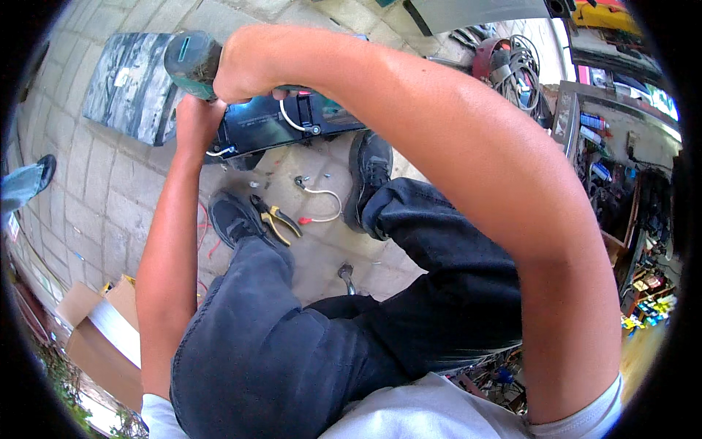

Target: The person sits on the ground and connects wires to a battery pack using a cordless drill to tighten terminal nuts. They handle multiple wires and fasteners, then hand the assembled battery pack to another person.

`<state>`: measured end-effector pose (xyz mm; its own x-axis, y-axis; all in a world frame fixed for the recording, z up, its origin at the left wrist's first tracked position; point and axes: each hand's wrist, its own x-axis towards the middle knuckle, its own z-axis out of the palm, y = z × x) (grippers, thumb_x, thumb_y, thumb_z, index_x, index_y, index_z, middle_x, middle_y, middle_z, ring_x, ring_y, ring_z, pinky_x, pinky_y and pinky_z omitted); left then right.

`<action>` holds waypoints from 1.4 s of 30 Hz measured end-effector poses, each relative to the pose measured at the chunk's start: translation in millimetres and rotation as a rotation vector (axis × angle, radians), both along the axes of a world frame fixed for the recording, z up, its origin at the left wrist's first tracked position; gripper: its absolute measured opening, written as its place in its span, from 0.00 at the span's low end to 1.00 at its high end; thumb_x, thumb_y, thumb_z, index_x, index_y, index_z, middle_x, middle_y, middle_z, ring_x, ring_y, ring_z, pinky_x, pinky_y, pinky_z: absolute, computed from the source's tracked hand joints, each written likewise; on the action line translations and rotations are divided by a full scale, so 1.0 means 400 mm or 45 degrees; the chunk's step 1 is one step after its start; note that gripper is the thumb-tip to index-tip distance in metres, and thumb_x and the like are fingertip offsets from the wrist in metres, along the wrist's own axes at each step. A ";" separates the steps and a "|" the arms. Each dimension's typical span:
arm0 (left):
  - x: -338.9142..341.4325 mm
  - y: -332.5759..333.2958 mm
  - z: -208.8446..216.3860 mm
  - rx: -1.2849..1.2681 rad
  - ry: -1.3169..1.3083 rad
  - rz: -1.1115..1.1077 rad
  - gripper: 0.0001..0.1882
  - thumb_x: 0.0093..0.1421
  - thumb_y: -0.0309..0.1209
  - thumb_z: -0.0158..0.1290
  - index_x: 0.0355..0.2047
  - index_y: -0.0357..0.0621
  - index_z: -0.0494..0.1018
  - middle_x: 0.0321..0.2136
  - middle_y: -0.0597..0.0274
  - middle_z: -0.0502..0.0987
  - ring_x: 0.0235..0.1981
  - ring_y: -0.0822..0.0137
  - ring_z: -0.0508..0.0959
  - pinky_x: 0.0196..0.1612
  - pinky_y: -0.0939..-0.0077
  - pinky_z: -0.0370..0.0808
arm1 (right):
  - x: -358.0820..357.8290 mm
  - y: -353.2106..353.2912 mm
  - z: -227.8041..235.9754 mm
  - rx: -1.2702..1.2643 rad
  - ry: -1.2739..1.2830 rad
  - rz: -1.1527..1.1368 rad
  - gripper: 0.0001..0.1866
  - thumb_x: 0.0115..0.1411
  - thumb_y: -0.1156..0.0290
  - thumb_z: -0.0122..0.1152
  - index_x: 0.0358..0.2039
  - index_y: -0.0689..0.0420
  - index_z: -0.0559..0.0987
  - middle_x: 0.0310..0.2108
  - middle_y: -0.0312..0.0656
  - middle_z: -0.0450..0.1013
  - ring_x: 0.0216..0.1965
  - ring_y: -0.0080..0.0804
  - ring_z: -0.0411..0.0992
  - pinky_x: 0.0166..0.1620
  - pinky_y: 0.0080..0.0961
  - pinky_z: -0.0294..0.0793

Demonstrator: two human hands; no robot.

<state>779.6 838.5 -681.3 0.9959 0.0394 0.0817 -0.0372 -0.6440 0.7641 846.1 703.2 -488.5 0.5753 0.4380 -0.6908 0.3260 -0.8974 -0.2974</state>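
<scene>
My right hand [245, 69] is wrapped round a green and black power drill [193, 60], whose rounded rear end faces up. My left hand [197, 115] is just below the drill, close to its body; its fingers are hidden. Beneath both hands lies a long black case, apparently a battery pack [259, 123], with short white cables [292, 117] fixed to its top by bolts. The drill's tip is hidden behind my hands. On the paving between my feet lie yellow and black pliers [276, 219] and a loose white cable [333, 196] with a red end.
A grey, smeared flat panel [128, 84] lies left of the battery pack. An open cardboard box [99, 333] stands at lower left. Coiled cables [521, 66] and a cluttered shelf [603, 139] are at right. Another person's foot [45, 170] shows at far left.
</scene>
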 end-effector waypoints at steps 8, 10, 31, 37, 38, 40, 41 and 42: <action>-0.011 0.022 -0.006 0.079 0.123 0.057 0.14 0.52 0.32 0.58 0.36 0.36 0.75 0.32 0.42 0.79 0.36 0.42 0.78 0.37 0.57 0.73 | 0.010 -0.002 0.009 0.019 -0.096 0.013 0.13 0.46 0.67 0.54 0.25 0.63 0.81 0.23 0.51 0.76 0.25 0.43 0.77 0.31 0.38 0.76; -0.021 0.011 0.001 0.003 0.211 0.203 0.14 0.52 0.30 0.59 0.37 0.36 0.76 0.35 0.44 0.78 0.37 0.44 0.77 0.39 0.61 0.73 | 0.003 -0.030 0.051 0.078 -0.113 0.001 0.14 0.45 0.67 0.55 0.26 0.64 0.81 0.24 0.52 0.77 0.27 0.45 0.77 0.32 0.37 0.77; -0.032 -0.156 0.066 0.662 -0.179 -0.241 0.23 0.50 0.33 0.60 0.46 0.38 0.71 0.50 0.54 0.68 0.54 0.54 0.65 0.57 0.56 0.58 | -0.297 -0.615 -0.055 0.805 0.252 -1.162 0.25 0.47 0.77 0.60 0.50 0.57 0.75 0.43 0.37 0.75 0.42 0.25 0.71 0.49 0.27 0.71; -0.032 -0.171 0.078 0.669 -0.090 -0.179 0.20 0.51 0.32 0.61 0.44 0.38 0.73 0.48 0.52 0.71 0.52 0.52 0.69 0.54 0.58 0.63 | -0.304 -0.662 -0.076 0.917 0.106 -0.981 0.23 0.46 0.78 0.59 0.47 0.57 0.76 0.41 0.41 0.76 0.40 0.27 0.73 0.49 0.26 0.71; -0.018 -0.169 0.075 0.637 -0.073 -0.201 0.20 0.51 0.32 0.61 0.43 0.38 0.73 0.47 0.51 0.71 0.51 0.52 0.69 0.53 0.59 0.64 | -0.306 -0.674 -0.077 0.921 0.063 -0.924 0.23 0.46 0.78 0.58 0.46 0.58 0.76 0.41 0.42 0.77 0.40 0.27 0.73 0.49 0.26 0.71; 0.012 -0.167 0.093 0.529 -0.100 -0.152 0.18 0.51 0.30 0.61 0.41 0.38 0.74 0.44 0.51 0.73 0.48 0.52 0.71 0.51 0.62 0.66 | -0.313 -0.677 -0.082 0.873 0.066 -0.963 0.19 0.46 0.77 0.59 0.42 0.59 0.78 0.36 0.43 0.77 0.37 0.27 0.73 0.47 0.26 0.72; 0.028 -0.166 0.099 0.472 -0.113 -0.129 0.17 0.51 0.30 0.61 0.40 0.39 0.75 0.42 0.51 0.73 0.46 0.52 0.72 0.50 0.63 0.66 | -0.310 -0.676 -0.080 0.846 0.078 -0.959 0.18 0.46 0.76 0.59 0.42 0.59 0.78 0.35 0.43 0.77 0.36 0.27 0.73 0.46 0.26 0.72; 0.038 -0.161 0.096 0.490 -0.086 -0.205 0.15 0.51 0.30 0.61 0.39 0.39 0.75 0.40 0.52 0.74 0.45 0.53 0.72 0.49 0.63 0.67 | -0.311 -0.674 -0.077 0.811 0.095 -0.956 0.18 0.46 0.76 0.59 0.41 0.59 0.78 0.34 0.44 0.77 0.36 0.27 0.73 0.46 0.26 0.73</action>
